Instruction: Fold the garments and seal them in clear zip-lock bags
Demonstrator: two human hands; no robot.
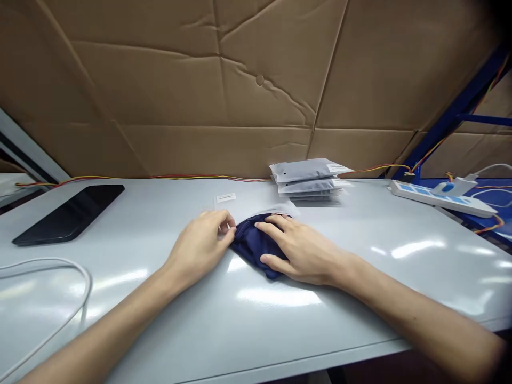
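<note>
Head view: the left hand (202, 240) pinches thumb and fingers together at the near-left edge of a dark blue cloth item (252, 242), its grip closed on that edge as far as can be seen. The right hand (306, 248) lies palm down over the right part of the same cloth, fingers spread and not closed around it. Between the two grips the cloth rests on the glossy pale surface (200, 330), narrowing to a rounded tip toward the near side. Just beyond the right fingertips, a whitish plastic sleeve (286, 207) meets the cloth's far edge; whether the cloth is partly inside it is hard to tell. A small printed label (226, 198) lies just beyond the left grip. Farther off, behind the right hand, several flat packets (306, 184) sit in an uneven stack. Well to the left of the grips is a black phone-like slab (72, 213), with a looped white cable (40, 260) nearer the person. Well to the right lies a white power strip (436, 198) with a plug (460, 186) in it. Past everything, red and yellow wires (200, 176) run along the foot of creased brown cardboard (160, 90).
</note>
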